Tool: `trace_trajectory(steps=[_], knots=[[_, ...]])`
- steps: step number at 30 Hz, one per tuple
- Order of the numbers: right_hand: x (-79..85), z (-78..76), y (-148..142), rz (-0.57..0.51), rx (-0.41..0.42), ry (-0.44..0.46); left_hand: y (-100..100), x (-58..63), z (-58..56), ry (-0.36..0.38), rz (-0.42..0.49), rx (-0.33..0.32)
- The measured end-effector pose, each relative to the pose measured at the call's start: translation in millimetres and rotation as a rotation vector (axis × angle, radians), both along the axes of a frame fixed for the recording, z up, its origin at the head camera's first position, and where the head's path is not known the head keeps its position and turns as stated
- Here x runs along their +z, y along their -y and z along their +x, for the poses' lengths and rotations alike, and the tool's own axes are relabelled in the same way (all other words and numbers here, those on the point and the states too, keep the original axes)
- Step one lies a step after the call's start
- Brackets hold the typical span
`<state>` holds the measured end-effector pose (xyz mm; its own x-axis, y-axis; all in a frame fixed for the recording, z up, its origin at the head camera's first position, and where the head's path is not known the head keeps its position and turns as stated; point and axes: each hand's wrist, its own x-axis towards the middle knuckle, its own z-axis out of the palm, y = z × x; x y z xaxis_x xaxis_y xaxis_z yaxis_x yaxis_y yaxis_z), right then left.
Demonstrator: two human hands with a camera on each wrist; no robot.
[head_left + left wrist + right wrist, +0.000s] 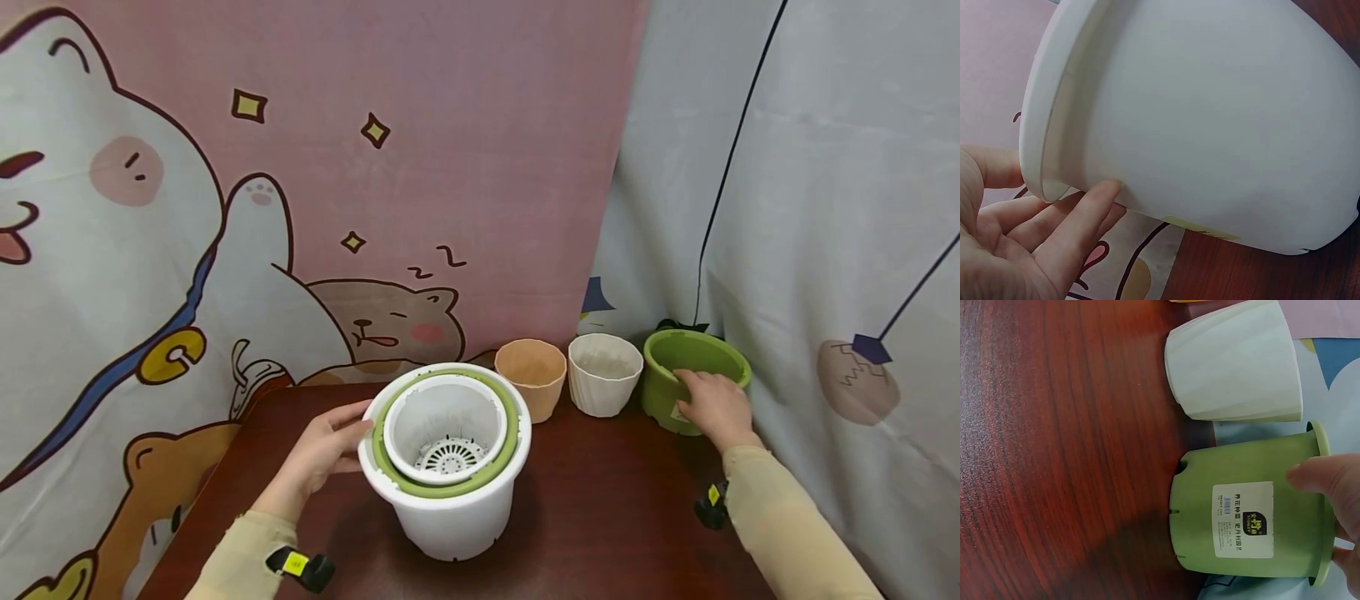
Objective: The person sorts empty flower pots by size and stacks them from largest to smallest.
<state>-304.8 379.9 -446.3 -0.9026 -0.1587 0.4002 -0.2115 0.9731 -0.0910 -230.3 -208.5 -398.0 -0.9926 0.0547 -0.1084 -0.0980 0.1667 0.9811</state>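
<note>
Left of the table's middle stands a large white flowerpot (pixel 453 525). Nested in it are a green pot (pixel 514 425), seen as a ring, and a smaller white pot (pixel 446 408) with a slotted bottom. My left hand (pixel 322 450) holds the large pot's rim at its left side, thumb at the rim and fingers beneath it against the wall (pixel 1210 112). At the back right, my right hand (pixel 716 408) grips the near rim of another green flowerpot (pixel 660 396), thumb on its outer wall. A white label (pixel 1243 540) shows on that pot.
A peach pot (pixel 532 371) and a ribbed white pot (pixel 603 387) stand in a row left of the green one, along the back of the dark red wooden table (pixel 600 517). Printed cloth (pixel 480 167) hangs behind, and pale cloth (pixel 825 208) hangs at the right.
</note>
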Motion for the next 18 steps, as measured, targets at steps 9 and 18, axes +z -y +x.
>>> trace_trajectory(steps=[9, 18], knots=[[-3.0, -3.9, -0.7, 0.003, -0.033, 0.004, 0.5, -0.6, 0.5, -0.005, 0.007, -0.005], [-3.0, -2.2, 0.9, -0.001, -0.056, -0.006, 0.0, -0.9, 0.6, -0.01, 0.0, -0.005]])
